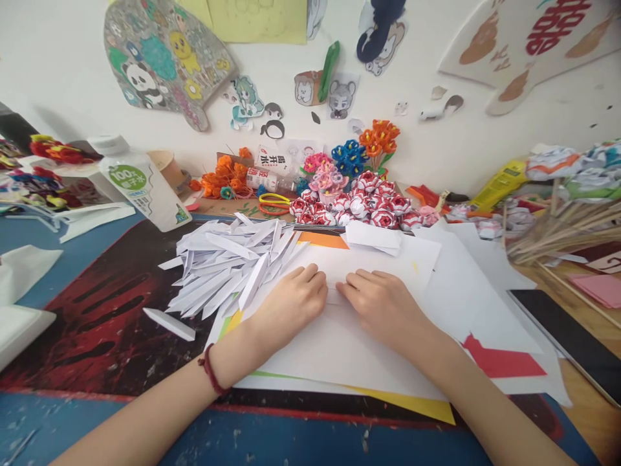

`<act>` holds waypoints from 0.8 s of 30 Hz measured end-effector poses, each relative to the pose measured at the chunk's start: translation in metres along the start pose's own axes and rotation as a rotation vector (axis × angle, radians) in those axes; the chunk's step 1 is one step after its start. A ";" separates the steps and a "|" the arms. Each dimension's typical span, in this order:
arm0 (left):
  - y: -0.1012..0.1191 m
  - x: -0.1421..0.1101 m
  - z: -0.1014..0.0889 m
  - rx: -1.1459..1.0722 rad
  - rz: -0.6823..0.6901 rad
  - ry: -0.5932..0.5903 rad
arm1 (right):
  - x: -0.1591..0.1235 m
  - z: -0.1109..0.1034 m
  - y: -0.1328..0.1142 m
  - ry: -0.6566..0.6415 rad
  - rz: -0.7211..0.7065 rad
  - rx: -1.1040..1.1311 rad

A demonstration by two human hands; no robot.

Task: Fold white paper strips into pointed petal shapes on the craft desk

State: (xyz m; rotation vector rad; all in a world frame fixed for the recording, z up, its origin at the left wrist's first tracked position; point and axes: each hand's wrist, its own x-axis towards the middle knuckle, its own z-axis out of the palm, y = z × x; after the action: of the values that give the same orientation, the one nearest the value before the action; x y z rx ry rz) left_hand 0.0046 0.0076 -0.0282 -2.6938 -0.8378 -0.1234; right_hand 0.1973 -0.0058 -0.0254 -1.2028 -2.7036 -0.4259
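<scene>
While you are facing the white sheets [369,362], your left hand [303,294] and right hand [376,298] are resting close together above them, fingers curled inward, at a narrow white paper strip [332,294] that is showing between them. Your knuckles are hiding the fingertips, so I cannot tell whether either hand is pinching the strip or only pressing it down.

At the back left, a white bottle [158,194] is showing "100%" on a green oval, with Chinese characters beneath. Near the wall, a white wrapper [279,160] is bearing large black characters, 开 and 水 among them. A red 囍 [557,26] is standing out on the pale board [490,61] at the upper right.

You are wearing one dark red bracelet [212,370] on the left wrist. One folded piece [169,323] is lying apart from the pile of folded white strips [218,262], which are overlapping too much to be counted; the red-and-white flowers [383,213] are crowding together likewise. One phone [572,346] is lying at your right, and one red scrap [504,359] is lying nearer your right forearm.

Beneath the white sheets, a yellow sheet [427,408] is mostly hiding, only its edges peeking out. The frame is cutting off the pale board, and lettering on the yellow box [499,184] is blurring beyond reading.
</scene>
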 end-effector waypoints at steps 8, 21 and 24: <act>-0.004 -0.002 -0.003 0.022 -0.018 -0.012 | -0.002 -0.002 0.000 -0.047 0.071 0.039; -0.005 -0.003 -0.005 0.013 -0.076 -0.007 | -0.003 -0.004 -0.002 -0.063 0.122 0.032; -0.005 -0.003 -0.005 0.013 -0.088 -0.009 | -0.003 -0.005 -0.003 -0.074 0.140 0.028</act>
State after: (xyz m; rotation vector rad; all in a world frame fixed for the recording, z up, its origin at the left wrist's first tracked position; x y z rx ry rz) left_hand -0.0004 0.0080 -0.0227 -2.6479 -0.9570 -0.1254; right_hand 0.1970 -0.0114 -0.0217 -1.4161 -2.6533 -0.3295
